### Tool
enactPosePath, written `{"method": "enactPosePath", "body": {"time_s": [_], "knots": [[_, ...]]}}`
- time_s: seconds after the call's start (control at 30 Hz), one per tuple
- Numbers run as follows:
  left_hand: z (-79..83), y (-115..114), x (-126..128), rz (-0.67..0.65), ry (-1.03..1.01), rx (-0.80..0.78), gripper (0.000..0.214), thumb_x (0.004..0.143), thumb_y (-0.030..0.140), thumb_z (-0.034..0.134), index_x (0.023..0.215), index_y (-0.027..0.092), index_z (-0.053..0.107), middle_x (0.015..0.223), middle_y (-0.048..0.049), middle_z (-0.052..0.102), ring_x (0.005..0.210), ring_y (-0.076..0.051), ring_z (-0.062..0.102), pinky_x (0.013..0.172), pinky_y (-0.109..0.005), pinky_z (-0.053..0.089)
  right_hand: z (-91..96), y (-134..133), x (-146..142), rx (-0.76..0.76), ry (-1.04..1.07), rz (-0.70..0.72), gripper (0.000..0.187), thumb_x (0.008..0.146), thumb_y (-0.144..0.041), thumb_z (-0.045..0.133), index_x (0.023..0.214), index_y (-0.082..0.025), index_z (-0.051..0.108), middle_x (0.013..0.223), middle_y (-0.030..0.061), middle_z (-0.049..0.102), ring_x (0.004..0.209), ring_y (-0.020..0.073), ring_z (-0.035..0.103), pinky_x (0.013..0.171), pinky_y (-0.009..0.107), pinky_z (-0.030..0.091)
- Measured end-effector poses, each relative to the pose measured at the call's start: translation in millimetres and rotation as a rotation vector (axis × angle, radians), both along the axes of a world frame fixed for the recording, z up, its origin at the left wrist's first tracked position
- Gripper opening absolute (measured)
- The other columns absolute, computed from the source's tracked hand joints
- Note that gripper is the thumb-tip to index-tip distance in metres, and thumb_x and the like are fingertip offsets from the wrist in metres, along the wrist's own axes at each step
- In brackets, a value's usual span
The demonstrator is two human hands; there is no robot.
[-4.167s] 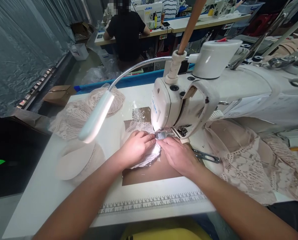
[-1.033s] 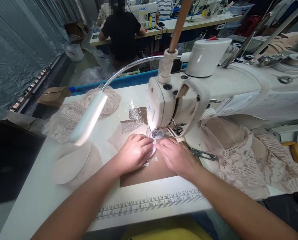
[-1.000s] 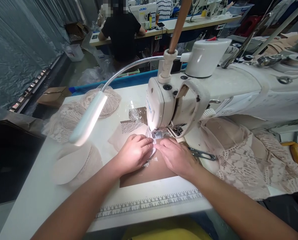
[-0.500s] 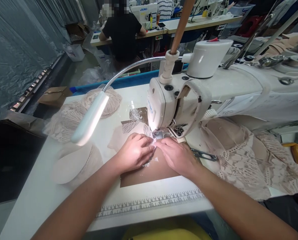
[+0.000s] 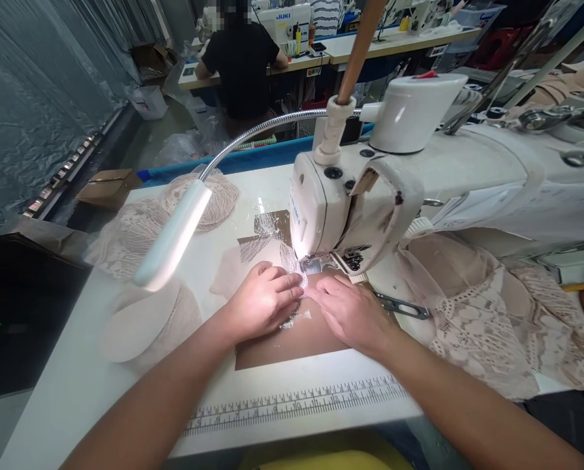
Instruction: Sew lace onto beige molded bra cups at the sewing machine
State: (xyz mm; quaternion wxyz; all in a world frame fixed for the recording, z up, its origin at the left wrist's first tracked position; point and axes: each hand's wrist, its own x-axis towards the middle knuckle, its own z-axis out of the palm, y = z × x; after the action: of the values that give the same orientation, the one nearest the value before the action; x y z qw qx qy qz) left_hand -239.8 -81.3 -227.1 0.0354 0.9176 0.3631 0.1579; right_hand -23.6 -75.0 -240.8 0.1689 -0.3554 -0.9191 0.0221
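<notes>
A white sewing machine stands on the white table, its lit needle area just ahead of my fingers. My left hand lies on a small piece of pale lace, fingers curled and pressing it flat against the brown plate. My right hand presses down beside it, fingertips meeting the left hand's near the presser foot. More of the lace runs out behind the needle. Most of the piece is hidden under my hands.
A gooseneck lamp hangs over the table's left. Lace cups and a foam pad lie left; a heap of beige lace lies right. Thread snips rest by my right hand. A person in black sits at a far bench.
Over four seconds the lace has fed back under the foot, so less of it shows in front of my hands. In the last second both hands hardly moved.
</notes>
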Motion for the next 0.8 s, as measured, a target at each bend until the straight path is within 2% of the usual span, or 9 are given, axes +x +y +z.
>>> {"method": "enactPosePath", "body": {"time_s": [0.2, 0.33, 0.5, 0.8], "knots": [[0.6, 8.2, -3.1, 0.041, -0.001, -0.009, 0.030, 0.094, 0.029, 0.044, 0.112, 0.019, 0.066, 0.121, -0.0076, 0.064, 0.098, -0.023, 0.055, 0.086, -0.041, 0.041, 3.0, 0.0, -10.6, -0.003, -0.083, -0.099, 0.037, 0.083, -0.005, 0.044, 0.111, -0.017, 0.066, 0.084, 0.0051, 0.064, 0.077, 0.0179, 0.053, 0.062, 0.029, 0.034], [-2.0, 12.1, -5.6, 0.093, -0.009, -0.014, 0.032, 0.093, 0.028, 0.044, 0.117, 0.020, 0.063, 0.125, -0.0091, 0.061, 0.102, -0.024, 0.055, 0.089, -0.043, 0.041, 1.4, 1.4, -12.1, -0.009, -0.106, -0.129, 0.040, 0.083, -0.007, 0.045, 0.115, -0.019, 0.065, 0.080, 0.0040, 0.064, 0.073, 0.0179, 0.054, 0.059, 0.029, 0.033], [-5.1, 14.9, -6.9, 0.182, -0.026, 0.010, 0.033, 0.093, 0.027, 0.042, 0.118, 0.018, 0.063, 0.121, -0.0093, 0.063, 0.106, -0.026, 0.053, 0.092, -0.044, 0.040, -3.2, 3.3, -8.0, -0.009, -0.061, -0.101, 0.041, 0.083, -0.006, 0.043, 0.114, -0.019, 0.066, 0.078, 0.0036, 0.063, 0.069, 0.0166, 0.053, 0.056, 0.028, 0.032], [-16.3, 21.9, -19.9, 0.395, -0.102, 0.062, 0.029, 0.089, 0.024, 0.048, 0.112, 0.019, 0.067, 0.122, -0.0091, 0.063, 0.112, -0.028, 0.051, 0.093, -0.047, 0.042, -5.5, 4.9, -4.6, 0.012, 0.017, -0.053, 0.037, 0.086, -0.010, 0.042, 0.111, -0.017, 0.068, 0.079, 0.0041, 0.064, 0.066, 0.0154, 0.054, 0.059, 0.027, 0.038]]}}
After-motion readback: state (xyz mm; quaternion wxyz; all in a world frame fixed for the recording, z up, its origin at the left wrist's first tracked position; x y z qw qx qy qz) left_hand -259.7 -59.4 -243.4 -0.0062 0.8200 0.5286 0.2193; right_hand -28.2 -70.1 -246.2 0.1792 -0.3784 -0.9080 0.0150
